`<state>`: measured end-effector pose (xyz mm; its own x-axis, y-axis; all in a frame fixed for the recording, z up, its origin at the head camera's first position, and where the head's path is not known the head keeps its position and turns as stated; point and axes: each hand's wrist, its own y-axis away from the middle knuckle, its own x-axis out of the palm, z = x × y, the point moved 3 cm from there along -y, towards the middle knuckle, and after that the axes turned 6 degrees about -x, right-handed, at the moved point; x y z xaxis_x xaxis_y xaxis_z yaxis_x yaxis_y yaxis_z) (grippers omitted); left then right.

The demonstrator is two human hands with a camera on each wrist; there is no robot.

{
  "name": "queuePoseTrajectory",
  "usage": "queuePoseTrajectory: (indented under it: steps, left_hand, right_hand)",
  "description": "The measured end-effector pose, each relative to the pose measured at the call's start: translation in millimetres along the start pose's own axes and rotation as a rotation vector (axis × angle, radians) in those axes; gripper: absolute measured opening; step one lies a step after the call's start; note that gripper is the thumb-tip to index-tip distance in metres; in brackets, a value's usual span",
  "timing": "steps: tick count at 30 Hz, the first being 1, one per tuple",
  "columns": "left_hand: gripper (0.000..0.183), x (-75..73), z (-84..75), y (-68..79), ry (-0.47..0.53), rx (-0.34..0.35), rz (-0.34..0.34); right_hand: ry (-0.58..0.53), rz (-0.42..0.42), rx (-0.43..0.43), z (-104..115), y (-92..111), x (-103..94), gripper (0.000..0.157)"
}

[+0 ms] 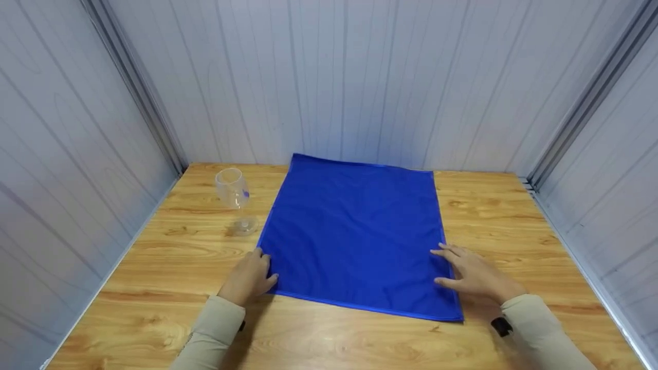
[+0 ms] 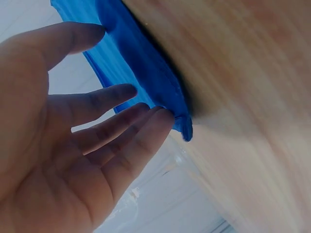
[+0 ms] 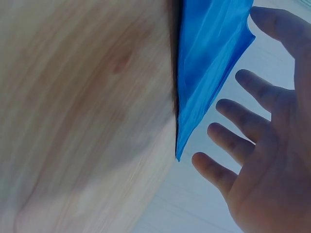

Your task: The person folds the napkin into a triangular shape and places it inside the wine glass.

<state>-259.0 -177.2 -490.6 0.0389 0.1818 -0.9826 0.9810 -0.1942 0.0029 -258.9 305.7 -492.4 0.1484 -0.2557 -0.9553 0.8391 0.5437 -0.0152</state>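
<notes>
A blue square cloth (image 1: 354,231) lies spread on the wooden table, its far edge close to the back wall and soft ripples across it. My left hand (image 1: 249,277) is at the cloth's near left corner, thumb over the fabric. In the left wrist view the fingers (image 2: 141,141) are nearly straight, their tips right at the cloth's edge. On the opposite side my right hand (image 1: 473,275) reaches over the right edge with fingers spread. The right wrist view shows these fingers (image 3: 243,121) apart, curled round nothing, beside the cloth (image 3: 204,63).
A clear stemmed wine glass (image 1: 234,190) with a small blue mark stands upright to the left of the cloth. Pale panelled walls (image 1: 360,87) enclose the wooden table (image 1: 308,339) at the back and both sides.
</notes>
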Motion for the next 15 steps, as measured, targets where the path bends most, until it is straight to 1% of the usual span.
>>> queuePoseTrajectory:
  steps: [5, 8, 12, 15]
  left_hand:
    - [0.044, 1.9, 0.9, 1.0, -0.007, -0.005, 0.012]
    - [0.045, 2.1, 0.2, 1.5, -0.008, -0.001, 0.007]
    - [0.043, 0.9, -0.7, 2.6, -0.003, 0.010, -0.007]
    - [0.042, 0.5, 0.2, 2.8, -0.005, 0.015, -0.009]
  right_hand:
    - [-0.019, 0.007, -0.025, 3, 3, -0.8, 0.067]
    - [-0.048, 0.033, -0.048, 6, 5, -2.1, 0.065]
    - [-0.093, 0.080, -0.111, 11, 8, -3.3, 0.061]
    - [-0.100, 0.089, -0.170, 15, 10, -3.4, 0.058]
